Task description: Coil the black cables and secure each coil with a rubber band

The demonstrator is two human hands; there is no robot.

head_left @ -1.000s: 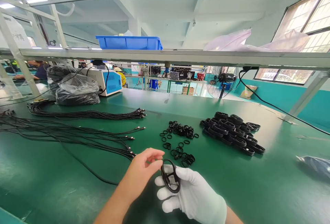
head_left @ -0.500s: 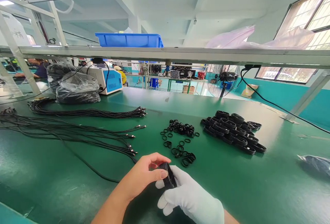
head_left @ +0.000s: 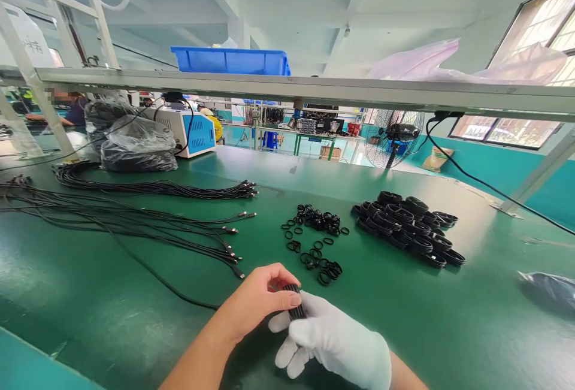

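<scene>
Left grip (head_left: 266, 295) bare, right grip (head_left: 326, 331) gloved — both curled, close together.

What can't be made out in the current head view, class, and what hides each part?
- Black coil: mostly covered by the left hand and gloved right hand.
- Blue bin: its front wall hides most of whatever lies inside.
- Clear bag at right: cut off by the picture's edge.
- Loose cables: at left, some run past the edge.
- Piled coils: overlapping, so their exact number can't be told.
</scene>
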